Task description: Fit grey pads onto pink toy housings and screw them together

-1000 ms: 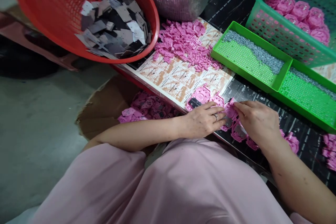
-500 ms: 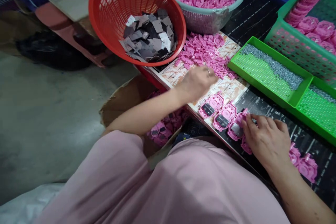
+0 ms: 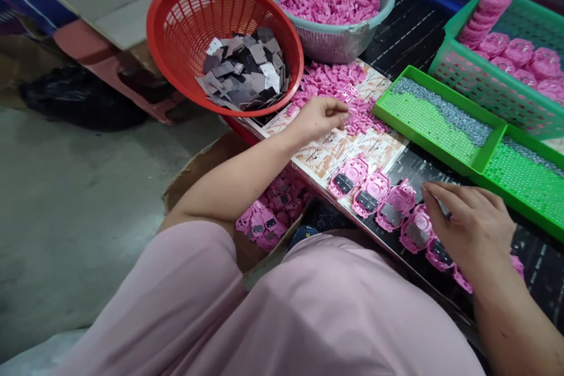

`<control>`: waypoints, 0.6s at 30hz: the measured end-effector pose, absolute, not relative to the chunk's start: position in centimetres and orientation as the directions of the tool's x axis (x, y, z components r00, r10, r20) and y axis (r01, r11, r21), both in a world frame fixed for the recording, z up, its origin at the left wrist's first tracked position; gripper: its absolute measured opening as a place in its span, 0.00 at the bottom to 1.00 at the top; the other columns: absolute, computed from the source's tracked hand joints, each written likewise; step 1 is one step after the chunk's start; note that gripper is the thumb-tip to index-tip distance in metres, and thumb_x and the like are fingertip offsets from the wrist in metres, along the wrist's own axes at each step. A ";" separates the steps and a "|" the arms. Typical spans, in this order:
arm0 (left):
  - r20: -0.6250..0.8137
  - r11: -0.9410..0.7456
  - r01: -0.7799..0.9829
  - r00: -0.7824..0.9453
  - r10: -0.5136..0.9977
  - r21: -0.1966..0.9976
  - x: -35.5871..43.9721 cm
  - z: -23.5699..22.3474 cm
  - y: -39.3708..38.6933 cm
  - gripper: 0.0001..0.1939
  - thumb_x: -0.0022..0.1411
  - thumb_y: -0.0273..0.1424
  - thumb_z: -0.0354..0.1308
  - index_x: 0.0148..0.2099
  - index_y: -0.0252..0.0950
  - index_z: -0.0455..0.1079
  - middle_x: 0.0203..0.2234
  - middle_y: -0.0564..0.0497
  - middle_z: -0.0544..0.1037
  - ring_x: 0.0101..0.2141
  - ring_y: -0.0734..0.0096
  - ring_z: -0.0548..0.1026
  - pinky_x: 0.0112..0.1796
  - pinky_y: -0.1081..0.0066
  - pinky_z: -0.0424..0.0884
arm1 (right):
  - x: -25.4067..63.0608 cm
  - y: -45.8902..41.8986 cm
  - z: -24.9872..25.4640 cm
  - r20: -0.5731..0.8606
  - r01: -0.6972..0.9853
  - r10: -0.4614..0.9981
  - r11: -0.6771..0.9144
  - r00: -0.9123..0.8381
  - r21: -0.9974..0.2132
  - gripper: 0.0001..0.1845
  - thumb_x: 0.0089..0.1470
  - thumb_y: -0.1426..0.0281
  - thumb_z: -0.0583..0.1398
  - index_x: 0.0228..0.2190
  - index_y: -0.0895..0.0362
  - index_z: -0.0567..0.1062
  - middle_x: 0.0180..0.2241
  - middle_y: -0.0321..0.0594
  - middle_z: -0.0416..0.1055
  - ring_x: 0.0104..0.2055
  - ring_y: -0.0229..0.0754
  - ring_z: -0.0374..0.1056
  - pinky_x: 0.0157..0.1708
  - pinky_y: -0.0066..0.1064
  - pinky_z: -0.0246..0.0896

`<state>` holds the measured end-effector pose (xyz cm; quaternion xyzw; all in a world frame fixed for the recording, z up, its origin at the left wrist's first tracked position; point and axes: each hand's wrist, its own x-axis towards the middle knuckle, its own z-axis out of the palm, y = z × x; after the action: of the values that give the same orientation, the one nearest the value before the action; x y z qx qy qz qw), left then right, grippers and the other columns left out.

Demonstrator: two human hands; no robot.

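My left hand is over the heap of small pink plastic parts, with thumb and fingertips closed together at its near edge. Whatever is between them is too small to make out. On the right, my right hand hovers above a row of pink plastic casings, its thumb and fingers loosely bent and slightly apart, with nothing visible in them. The two leftmost casings, the first casing and its neighbour, bear black pieces. A third casing and a fourth casing show grey plates. My right hand partly hides the farther casings.
A red basket of grey and black plates tilts at the table's left corner. Behind stand a pale basket of pink parts and a green basket of pink rounded pieces. Green trays hold tiny metal pieces. A cardboard box sits below.
My left hand has left the casings and moved up to the heap of small pink parts. My right hand has lifted off the casings and shifted right, uncovering more of the row.
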<state>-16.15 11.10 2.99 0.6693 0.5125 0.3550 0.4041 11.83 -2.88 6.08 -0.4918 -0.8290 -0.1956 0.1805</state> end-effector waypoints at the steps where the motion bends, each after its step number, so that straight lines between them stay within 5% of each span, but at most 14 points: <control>1: -0.030 -0.039 0.259 0.255 0.966 0.965 -15.5 3.1 10.7 0.13 0.61 0.27 0.59 0.47 0.28 0.73 0.26 0.51 0.77 0.27 0.77 0.75 0.27 0.77 0.69 | 11.7 -2.7 6.1 0.500 0.876 0.733 0.465 -0.462 0.129 0.06 0.53 0.71 0.65 0.36 0.55 0.76 0.35 0.34 0.79 0.32 0.39 0.73 0.40 0.34 0.62; 5: -0.176 0.234 -0.084 0.434 0.883 0.969 -12.7 3.6 8.6 0.17 0.58 0.26 0.64 0.50 0.29 0.72 0.25 0.53 0.76 0.24 0.79 0.75 0.21 0.82 0.63 | 10.4 -1.9 6.5 0.522 0.841 0.698 0.535 -0.490 0.075 0.10 0.53 0.72 0.64 0.40 0.54 0.75 0.37 0.35 0.79 0.34 0.39 0.73 0.40 0.33 0.64; 10: -0.188 0.334 -0.177 0.551 0.813 0.926 -10.0 3.8 5.8 0.16 0.56 0.32 0.68 0.44 0.29 0.70 0.25 0.52 0.78 0.27 0.76 0.78 0.24 0.81 0.66 | 8.7 -1.4 7.3 0.580 0.838 0.649 0.534 -0.492 0.113 0.16 0.52 0.67 0.65 0.43 0.59 0.74 0.38 0.44 0.77 0.38 0.45 0.71 0.37 0.34 0.65; 15: -0.066 0.233 -0.192 0.622 0.781 0.953 -9.7 3.4 4.4 0.17 0.59 0.36 0.64 0.46 0.30 0.67 0.28 0.49 0.80 0.33 0.72 0.80 0.34 0.75 0.73 | 8.4 -1.3 7.2 0.543 0.821 0.670 0.566 -0.506 0.066 0.10 0.55 0.71 0.63 0.40 0.58 0.75 0.36 0.41 0.77 0.36 0.42 0.71 0.36 0.31 0.66; 18: 0.071 -0.054 -0.046 0.620 0.781 0.997 -11.0 3.3 4.1 0.17 0.64 0.32 0.58 0.53 0.30 0.66 0.39 0.44 0.81 0.42 0.68 0.79 0.42 0.70 0.74 | 9.1 -1.1 6.4 0.551 0.824 0.713 0.562 -0.435 -0.077 0.08 0.57 0.72 0.61 0.40 0.56 0.76 0.37 0.38 0.79 0.37 0.39 0.74 0.38 0.29 0.67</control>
<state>-11.05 4.10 3.32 0.6467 0.2844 0.3302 0.6260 9.07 -1.09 6.38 -0.4568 -0.8408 -0.1019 0.2720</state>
